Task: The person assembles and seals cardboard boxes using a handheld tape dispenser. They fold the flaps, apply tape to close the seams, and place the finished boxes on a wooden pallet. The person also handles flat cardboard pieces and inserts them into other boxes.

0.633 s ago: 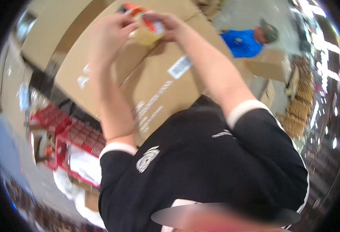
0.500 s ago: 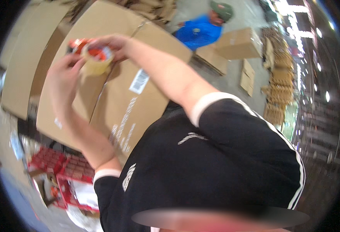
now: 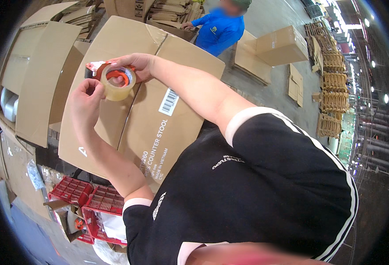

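A large brown cardboard box [image 3: 152,126] lies in front of me, with a seam across its top and a white barcode label. Over it, my right hand [image 3: 140,66] grips a red tape dispenser [image 3: 98,67] that carries a roll of clear packing tape [image 3: 117,92]. My left hand [image 3: 86,98] is just left of the roll, thumb and forefinger pinched together at its edge. Whatever is between those fingertips is too small to make out.
Beyond the box stands a co-worker [image 3: 220,33] in blue, one hand near stacked flat cardboard [image 3: 170,15]. An open carton [image 3: 48,81] is at left, red crates [image 3: 73,190] at lower left. Another box [image 3: 280,46] rests on cardboard at right.
The whole view has shifted, so box and hands appear lower and further right. My left thumb and forefinger look more closely pinched beside the roll. My right hand keeps its hold on the dispenser.
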`<action>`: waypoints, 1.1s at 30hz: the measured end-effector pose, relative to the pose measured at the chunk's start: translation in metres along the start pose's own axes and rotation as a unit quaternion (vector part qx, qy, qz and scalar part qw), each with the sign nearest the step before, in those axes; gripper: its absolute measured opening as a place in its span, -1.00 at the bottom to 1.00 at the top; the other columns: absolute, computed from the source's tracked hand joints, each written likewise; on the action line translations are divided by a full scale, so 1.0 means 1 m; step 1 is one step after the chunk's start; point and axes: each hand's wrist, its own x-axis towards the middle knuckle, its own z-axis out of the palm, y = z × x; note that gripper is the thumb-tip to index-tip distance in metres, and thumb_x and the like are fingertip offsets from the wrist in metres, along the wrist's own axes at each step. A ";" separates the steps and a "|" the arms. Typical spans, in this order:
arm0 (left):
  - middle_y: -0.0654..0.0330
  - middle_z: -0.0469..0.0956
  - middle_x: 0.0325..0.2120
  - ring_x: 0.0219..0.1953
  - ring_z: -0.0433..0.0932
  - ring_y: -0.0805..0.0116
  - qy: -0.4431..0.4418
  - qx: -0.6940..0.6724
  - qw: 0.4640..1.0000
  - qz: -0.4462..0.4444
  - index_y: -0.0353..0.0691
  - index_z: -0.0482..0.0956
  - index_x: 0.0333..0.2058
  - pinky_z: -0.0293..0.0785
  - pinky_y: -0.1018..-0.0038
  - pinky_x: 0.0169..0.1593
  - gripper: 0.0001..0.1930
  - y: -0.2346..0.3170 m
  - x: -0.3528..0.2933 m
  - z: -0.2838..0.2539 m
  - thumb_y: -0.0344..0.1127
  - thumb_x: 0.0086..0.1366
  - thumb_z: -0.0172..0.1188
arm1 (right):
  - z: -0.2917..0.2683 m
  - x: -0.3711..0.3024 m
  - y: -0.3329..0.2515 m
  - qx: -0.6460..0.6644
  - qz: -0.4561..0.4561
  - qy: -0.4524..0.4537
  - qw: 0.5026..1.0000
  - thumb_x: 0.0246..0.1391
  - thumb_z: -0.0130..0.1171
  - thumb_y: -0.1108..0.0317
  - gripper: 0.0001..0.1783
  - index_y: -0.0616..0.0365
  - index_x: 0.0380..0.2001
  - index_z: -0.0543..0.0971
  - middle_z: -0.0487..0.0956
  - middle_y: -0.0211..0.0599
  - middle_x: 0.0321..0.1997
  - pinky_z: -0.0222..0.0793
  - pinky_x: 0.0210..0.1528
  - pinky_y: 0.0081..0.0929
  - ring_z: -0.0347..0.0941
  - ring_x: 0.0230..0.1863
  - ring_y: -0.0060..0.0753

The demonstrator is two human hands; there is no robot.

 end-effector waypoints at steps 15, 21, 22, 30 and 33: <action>0.15 0.76 -0.51 -0.42 0.78 0.35 0.175 0.046 0.981 -0.067 -0.36 0.74 -0.28 0.65 0.37 -0.24 -0.72 -0.021 0.013 0.005 -0.19 0.29 0.38 | -0.006 -0.002 0.007 -0.069 -0.018 0.022 0.997 0.31 0.37 0.13 -0.21 0.15 0.48 0.35 0.52 -0.32 -0.11 0.47 -0.06 -0.38 0.42 -0.19 -0.55; 0.10 0.76 -0.46 -0.38 0.76 0.21 0.287 0.097 0.953 0.005 -0.33 0.74 -0.31 0.65 0.32 -0.19 -0.74 -0.036 0.024 0.018 -0.21 0.24 0.39 | 0.000 -0.005 0.006 -0.059 -0.020 0.041 0.997 0.25 0.40 0.23 -0.16 0.23 0.50 0.31 0.58 -0.25 0.02 0.58 -0.01 -0.29 0.47 -0.14 -0.47; 0.09 0.76 -0.46 -0.37 0.76 0.19 0.319 0.109 0.941 0.025 -0.32 0.74 -0.32 0.65 0.31 -0.18 -0.75 -0.040 0.025 0.018 -0.21 0.24 0.39 | 0.001 -0.006 0.006 -0.062 -0.022 0.056 0.996 0.24 0.41 0.24 -0.15 0.23 0.50 0.31 0.58 -0.25 0.03 0.58 -0.02 -0.29 0.46 -0.15 -0.47; 0.14 0.66 -0.48 -0.43 0.66 0.12 0.426 0.107 0.893 0.095 -0.27 0.63 -0.43 0.60 0.21 -0.24 -0.82 -0.063 0.031 0.011 -0.29 0.20 0.38 | -0.011 -0.007 0.006 -0.029 -0.005 0.036 0.999 0.18 0.45 0.27 -0.14 0.23 0.48 0.33 0.59 -0.20 0.05 0.60 -0.10 -0.33 0.49 -0.20 -0.46; 0.15 0.65 -0.49 -0.42 0.66 0.14 0.465 0.110 0.872 0.106 -0.26 0.63 -0.43 0.60 0.24 -0.27 -0.84 -0.066 0.033 0.012 -0.31 0.21 0.37 | -0.018 -0.008 0.005 -0.003 0.018 0.013 1.000 0.22 0.42 0.29 -0.18 0.22 0.48 0.34 0.61 -0.17 0.09 0.69 -0.05 -0.29 0.54 -0.21 -0.44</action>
